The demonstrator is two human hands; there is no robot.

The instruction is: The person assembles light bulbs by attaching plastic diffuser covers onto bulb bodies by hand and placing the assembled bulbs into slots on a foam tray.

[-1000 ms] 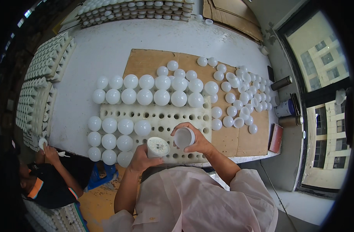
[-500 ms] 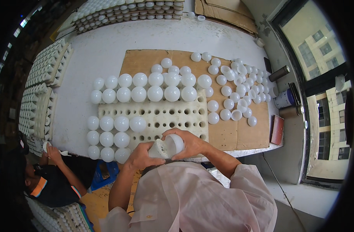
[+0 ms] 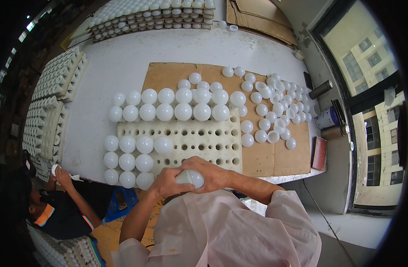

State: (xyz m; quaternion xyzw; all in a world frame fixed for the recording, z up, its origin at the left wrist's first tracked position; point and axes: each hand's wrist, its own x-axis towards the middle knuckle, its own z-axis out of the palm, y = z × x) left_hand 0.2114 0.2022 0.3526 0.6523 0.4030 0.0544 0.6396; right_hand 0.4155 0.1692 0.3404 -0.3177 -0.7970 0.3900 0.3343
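Note:
Close to my body, over the table's front edge, both hands are closed round one light bulb. My left hand (image 3: 167, 182) grips its white base (image 3: 182, 178), while my right hand (image 3: 211, 175) wraps round its milky dome cover (image 3: 195, 179). Dome and base meet; the fingers partly hide the joint. Just beyond lies a cream foam tray (image 3: 186, 126) with rows of holes. White-domed bulbs (image 3: 183, 111) fill its far rows, and more bulbs (image 3: 127, 161) stand at its left end.
Loose dome covers (image 3: 262, 110) lie scattered on a cardboard sheet (image 3: 259, 165) to the right. Stacked trays of bulbs (image 3: 155, 22) stand at the back, others (image 3: 42, 127) at left. A co-worker's hands (image 3: 63, 177) are at lower left. Flasks (image 3: 321, 89) and a red box (image 3: 319, 153) line the right edge.
The dome cover, earlier tilted away from the base with its open rim showing, now sits against the base. My right hand has turned over it, and the view has shifted slightly.

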